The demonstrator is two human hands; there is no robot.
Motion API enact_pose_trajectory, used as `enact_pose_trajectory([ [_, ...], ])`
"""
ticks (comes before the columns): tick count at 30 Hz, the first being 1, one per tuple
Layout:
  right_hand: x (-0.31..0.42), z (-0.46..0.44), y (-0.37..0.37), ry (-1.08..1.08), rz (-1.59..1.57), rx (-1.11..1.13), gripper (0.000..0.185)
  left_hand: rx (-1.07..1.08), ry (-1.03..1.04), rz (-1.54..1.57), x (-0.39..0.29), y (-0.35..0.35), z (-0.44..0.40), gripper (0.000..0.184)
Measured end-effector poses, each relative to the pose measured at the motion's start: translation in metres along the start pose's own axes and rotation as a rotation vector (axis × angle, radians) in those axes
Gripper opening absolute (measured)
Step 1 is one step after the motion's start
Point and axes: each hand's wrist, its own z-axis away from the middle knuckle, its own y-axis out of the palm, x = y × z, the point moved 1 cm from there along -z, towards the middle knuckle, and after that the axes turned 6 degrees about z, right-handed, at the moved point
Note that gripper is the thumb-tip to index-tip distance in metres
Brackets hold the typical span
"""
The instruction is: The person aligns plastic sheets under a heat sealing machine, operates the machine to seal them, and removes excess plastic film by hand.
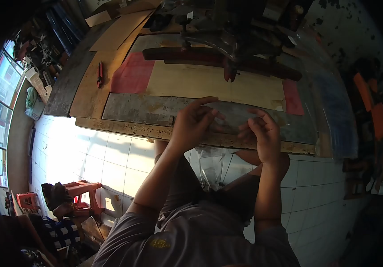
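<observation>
My left hand (193,123) is just above the table's front edge, index finger stretched out, the other fingers loosely curled and apart. Facing it on the right, my right hand (264,132) has bent, spread fingers. A gap separates the two hands, and I see nothing held in either. Behind them a pale yellow sheet (191,80) lies on the grey work surface (133,108), with a red-pink piece (133,73) at its left end and another (293,97) at its right. A dark metal clamp-like frame (227,51) spans the sheet's far side.
A red cutter (99,74) lies on the wooden board at left. Clear plastic (211,167) hangs below the table's worn front edge (124,129), between my knees. More plastic sheeting (334,111) drapes over the right side. A red stool (84,191) stands at lower left.
</observation>
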Motion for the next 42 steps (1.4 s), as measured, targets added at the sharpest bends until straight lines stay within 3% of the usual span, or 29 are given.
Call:
enact_pose_trajectory([
  [6,0.002,0.003,-0.001,0.058,-0.044,-0.007,0.032,0.003,0.025,-0.103,0.0,-0.003,0.001,0.043],
  [17,-0.005,0.006,-0.001,-0.045,0.012,-0.021,0.031,0.049,0.02,-0.055,0.001,-0.005,0.006,0.049],
  [25,-0.011,0.007,0.0,-0.173,0.077,-0.055,0.015,0.083,0.068,-0.07,0.011,-0.012,0.007,0.025],
  [32,-0.01,0.009,0.0,-0.301,0.127,-0.047,0.016,0.095,0.147,-0.196,-0.001,-0.014,0.009,0.021],
  [35,-0.011,0.005,-0.011,-0.403,0.197,0.049,0.015,0.037,0.069,-0.083,0.0,-0.007,0.01,0.014],
  [38,-0.012,0.007,-0.003,-0.308,0.106,-0.002,0.016,-0.049,-0.066,-0.16,0.0,-0.003,0.01,0.018],
  [42,-0.013,0.008,0.003,-0.17,0.032,-0.09,0.028,-0.072,-0.01,-0.064,0.005,-0.004,0.006,0.032],
])
